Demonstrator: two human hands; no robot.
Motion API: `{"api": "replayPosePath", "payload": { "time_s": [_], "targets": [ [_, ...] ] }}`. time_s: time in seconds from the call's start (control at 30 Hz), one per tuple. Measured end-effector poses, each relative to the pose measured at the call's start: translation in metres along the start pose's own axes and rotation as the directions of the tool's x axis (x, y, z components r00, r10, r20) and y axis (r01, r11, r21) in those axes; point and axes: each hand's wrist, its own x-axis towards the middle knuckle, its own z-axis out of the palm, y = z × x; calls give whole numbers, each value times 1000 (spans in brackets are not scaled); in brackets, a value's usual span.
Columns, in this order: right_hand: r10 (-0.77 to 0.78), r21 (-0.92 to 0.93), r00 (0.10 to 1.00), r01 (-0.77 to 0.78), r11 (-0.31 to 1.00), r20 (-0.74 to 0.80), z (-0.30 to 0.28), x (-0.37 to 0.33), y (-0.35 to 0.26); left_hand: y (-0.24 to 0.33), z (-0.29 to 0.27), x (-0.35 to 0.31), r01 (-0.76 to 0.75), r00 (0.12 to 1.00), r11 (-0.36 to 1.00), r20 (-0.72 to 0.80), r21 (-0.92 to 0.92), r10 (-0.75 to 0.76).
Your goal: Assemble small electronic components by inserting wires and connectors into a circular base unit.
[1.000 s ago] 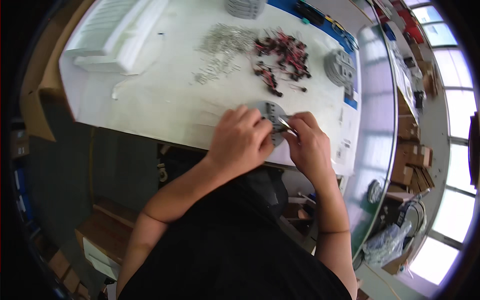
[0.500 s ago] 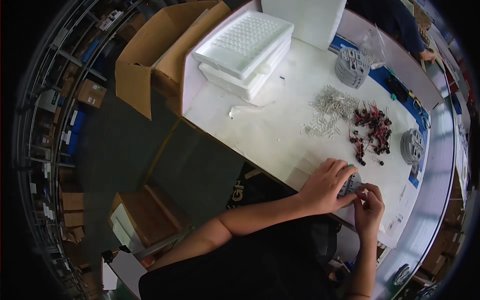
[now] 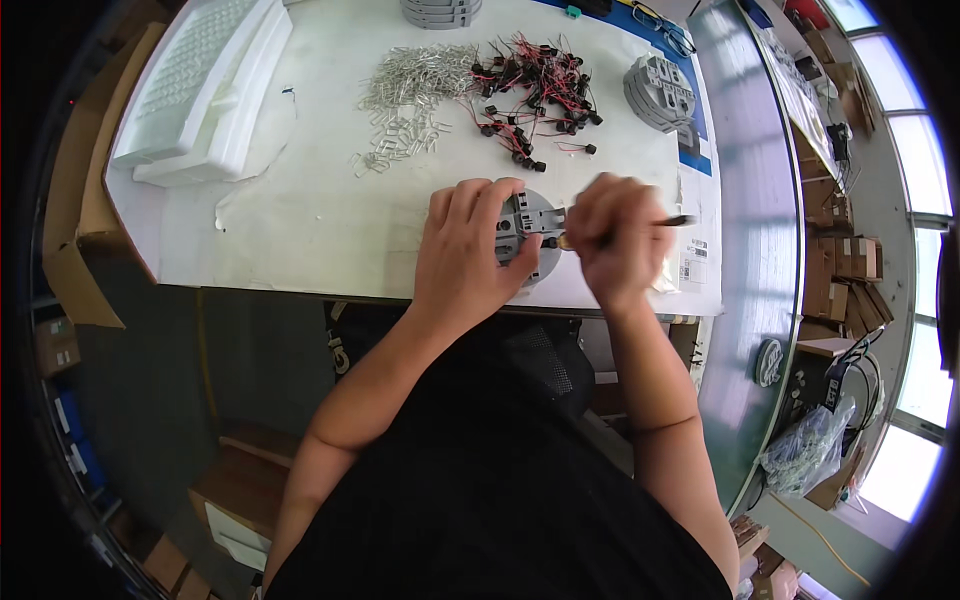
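Disc [image 3: 530,222], grey and slotted, is grasped in my left hand [image 3: 462,240], seemingly for steadiness, while at its three o'clock my right hand [image 3: 622,238] clenches a slim dark-ended tool [image 3: 679,221].

From my seat I see the left hand [image 3: 462,245] steadying a grey disc [image 3: 540,222] at the tabletop's [image 3: 310,225] near edge. The right hand [image 3: 622,238], blurred, grips a tool [image 3: 682,220]. Beyond lie clear clips [image 3: 418,80], red-wired black parts [image 3: 540,85] and foam trays [image 3: 195,95].
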Motion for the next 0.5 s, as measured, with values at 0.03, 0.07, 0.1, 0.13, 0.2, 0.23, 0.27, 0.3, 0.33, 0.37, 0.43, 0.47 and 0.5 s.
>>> {"api": "replayPosePath", "payload": {
  "time_s": [0.03,0.07,0.1,0.13,0.2,0.23,0.27,0.3,0.33,0.37,0.43,0.47,0.5],
  "targets": [
    [-18,-211,994,41,977,112,-1,-2,8,1,1,-1,10,1000,1000,-1,-1,-10],
    [-19,-212,994,42,976,110,-2,-4,12,1,1,-2,18,1000,1000,-1,-3,-18],
    [-32,-220,991,60,974,128,-2,-5,14,3,1,-3,22,1000,1000,-3,-4,-22],
    [-46,-228,988,79,970,146,-1,-6,16,4,1,-4,24,1000,1000,-4,4,-24],
    [-60,-240,984,99,966,165,1,-6,16,5,0,-5,25,1000,1000,-6,16,-25],
    [-71,-263,983,115,958,171,3,-6,16,4,1,-5,25,1000,1000,-8,13,-24],
    [-86,-283,980,135,950,180,5,-5,16,2,1,-3,8,1000,1000,0,25,-8],
    [-102,-303,977,156,940,188,7,-3,15,0,1,-1,-10,1000,999,8,37,9],
    [-108,-303,976,163,939,190,6,-3,16,0,1,0,-28,999,998,17,50,27],
    [-90,-233,983,126,964,159,3,-4,19,0,0,0,-34,999,998,12,51,33],
    [-46,-82,993,55,995,105,1,-5,23,2,-2,1,-24,1000,1000,-3,17,24],
    [-54,-80,993,62,995,108,-3,-4,18,3,-3,0,-18,1000,1000,-10,2,18],
    [71,54,995,-75,996,70,-12,0,9,1,-7,0,-23,1000,1000,-15,4,23]
  ]
}}
